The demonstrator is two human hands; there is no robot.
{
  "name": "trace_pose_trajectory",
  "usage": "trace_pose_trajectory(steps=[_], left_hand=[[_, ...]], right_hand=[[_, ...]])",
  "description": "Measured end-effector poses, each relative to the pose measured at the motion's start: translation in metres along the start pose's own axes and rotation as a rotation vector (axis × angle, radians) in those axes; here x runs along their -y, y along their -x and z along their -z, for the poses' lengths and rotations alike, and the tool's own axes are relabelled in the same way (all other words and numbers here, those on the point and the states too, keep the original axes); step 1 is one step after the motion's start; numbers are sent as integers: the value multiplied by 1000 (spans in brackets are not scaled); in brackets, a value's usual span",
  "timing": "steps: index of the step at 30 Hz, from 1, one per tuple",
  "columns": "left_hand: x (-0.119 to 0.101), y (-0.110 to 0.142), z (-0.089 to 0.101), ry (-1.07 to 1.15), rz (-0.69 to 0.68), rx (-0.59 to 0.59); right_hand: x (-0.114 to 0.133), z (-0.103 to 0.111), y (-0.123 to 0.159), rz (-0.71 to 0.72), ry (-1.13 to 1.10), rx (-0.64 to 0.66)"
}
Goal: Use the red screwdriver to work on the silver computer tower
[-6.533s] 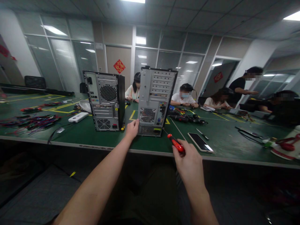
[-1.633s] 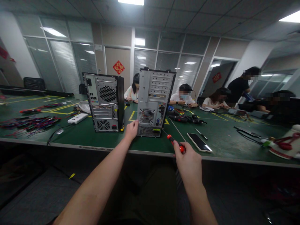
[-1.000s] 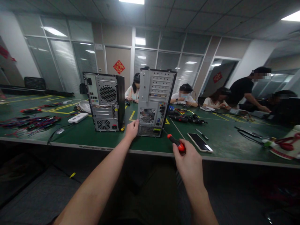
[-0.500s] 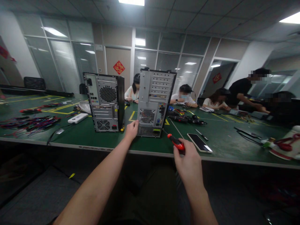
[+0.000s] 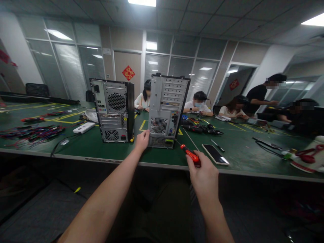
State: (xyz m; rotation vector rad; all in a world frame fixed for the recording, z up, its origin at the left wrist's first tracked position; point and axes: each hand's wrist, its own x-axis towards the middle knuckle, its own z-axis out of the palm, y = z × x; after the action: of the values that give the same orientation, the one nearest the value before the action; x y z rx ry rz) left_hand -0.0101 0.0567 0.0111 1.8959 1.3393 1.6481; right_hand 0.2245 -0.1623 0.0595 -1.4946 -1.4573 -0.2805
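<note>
My L hand (image 5: 142, 141), mid-frame, is at the lower left edge of the gray PC (image 5: 158, 98), fingers bent; can't tell if it's gripping. PC's upright at center. My R hand (image 5: 204, 170), lower right of center, grips the red/blk driver (image 5: 190, 154), tip at PC's lower right edge. Blk PC (image 5: 110, 111) stands to the left; phone (image 5: 214, 154) lies on the counter (image 5: 162, 158) near R hand.

The grey computer tower (image 5: 157, 91), on a smooth-looking green tabletop (image 5: 162, 157), is showing matt metal. Right of it, a screwdriver handle (image 5: 189, 153) is looking like glossy plastic and a phone screen (image 5: 214, 154) is gleaming.
</note>
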Motion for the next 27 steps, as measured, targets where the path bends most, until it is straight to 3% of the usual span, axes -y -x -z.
trace_pose_trajectory(steps=[7, 11, 20, 27], left_hand=[[-1, 0, 0, -10, -7, -2], [1, -1, -1, -19, -9, 0], [2, -2, -1, -36, -3, -10], [3, -1, -1, -16, -3, -7]], right_hand=[[-4, 0, -2, 226, 61, 35], [-9, -3, -2, 260, 83, 31], [-2, -1, 0, 133, 45, 31], [-7, -8, -3, -157, 48, 21]])
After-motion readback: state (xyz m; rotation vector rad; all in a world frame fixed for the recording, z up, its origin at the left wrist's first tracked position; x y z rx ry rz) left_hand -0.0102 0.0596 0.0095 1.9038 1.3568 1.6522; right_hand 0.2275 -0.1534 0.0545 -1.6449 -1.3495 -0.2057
